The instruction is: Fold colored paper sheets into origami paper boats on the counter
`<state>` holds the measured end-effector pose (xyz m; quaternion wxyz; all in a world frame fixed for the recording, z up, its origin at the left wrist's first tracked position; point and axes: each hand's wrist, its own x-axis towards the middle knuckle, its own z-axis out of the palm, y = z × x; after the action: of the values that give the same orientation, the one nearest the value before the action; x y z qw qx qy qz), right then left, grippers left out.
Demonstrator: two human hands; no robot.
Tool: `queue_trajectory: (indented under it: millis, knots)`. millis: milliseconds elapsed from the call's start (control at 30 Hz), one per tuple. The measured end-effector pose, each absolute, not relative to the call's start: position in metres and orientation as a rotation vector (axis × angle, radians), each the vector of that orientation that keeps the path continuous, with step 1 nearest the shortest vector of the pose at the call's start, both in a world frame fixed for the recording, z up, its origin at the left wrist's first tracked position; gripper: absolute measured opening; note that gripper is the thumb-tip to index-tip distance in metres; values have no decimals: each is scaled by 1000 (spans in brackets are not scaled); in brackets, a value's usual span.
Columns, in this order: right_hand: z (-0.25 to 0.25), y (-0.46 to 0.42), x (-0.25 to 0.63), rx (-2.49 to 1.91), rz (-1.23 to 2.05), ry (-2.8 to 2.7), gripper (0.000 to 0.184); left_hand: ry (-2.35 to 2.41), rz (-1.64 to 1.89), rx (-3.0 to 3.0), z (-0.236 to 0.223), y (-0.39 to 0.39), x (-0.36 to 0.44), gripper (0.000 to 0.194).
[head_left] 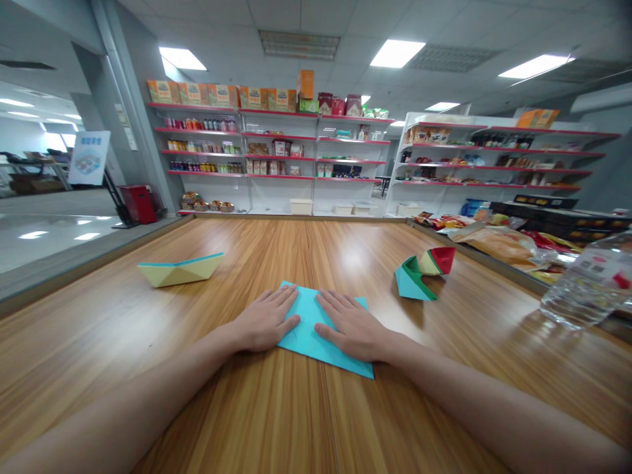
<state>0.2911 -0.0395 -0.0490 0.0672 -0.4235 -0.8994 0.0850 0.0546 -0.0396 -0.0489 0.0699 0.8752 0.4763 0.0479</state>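
A light blue sheet of paper [309,329] lies flat on the wooden table [237,408], slightly turned, in the middle of the view. Across its left edge rests my left hand [266,320], palm down with the fingers stretched out. My right hand [353,327] lies flat on the sheet's right part, fingers extended and thumb spread. Bare paper shows between the two hands; the parts under the palms are hidden. Neither hand grips anything.
A yellow paper boat [182,271] with a blue rim stands at the left. On the right sit a blue-green folded paper piece [412,282] and a red-and-yellow one [437,261]. Beyond are a clear plastic bottle [582,289], snack packages [498,243] and stocked shelves [276,158].
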Motion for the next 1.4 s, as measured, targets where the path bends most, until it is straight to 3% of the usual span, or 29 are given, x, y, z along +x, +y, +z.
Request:
queue_trajectory:
  millis: [533, 667, 867, 967, 1067, 1167, 1400]
  knots:
    - [-64, -13, 312, -1552, -48, -2566, 67, 1565, 159, 2594, -54, -35, 47, 65]
    - [-50, -29, 304, -1342, -243, -2615, 55, 1631, 215, 2645, -55, -39, 51, 58]
    - [-21, -52, 295, -713, 232, -3003, 48, 1732, 478, 2629, -58, -30, 43, 44]
    - [-23, -52, 293, -750, 348, -2985, 51, 1583, 817, 2765, -55, -31, 43, 36]
    - [-35, -46, 290, -983, 267, -2853, 52, 1067, 1003, 2919, -50, -40, 51, 32]
    - [-45, -38, 292, -1110, 193, -2755, 50, 715, 760, 2964, -46, -50, 61, 33]
    - [-50, -24, 302, -1097, 191, -2694, 44, 848, 540, 2876, -43, -53, 62, 36]
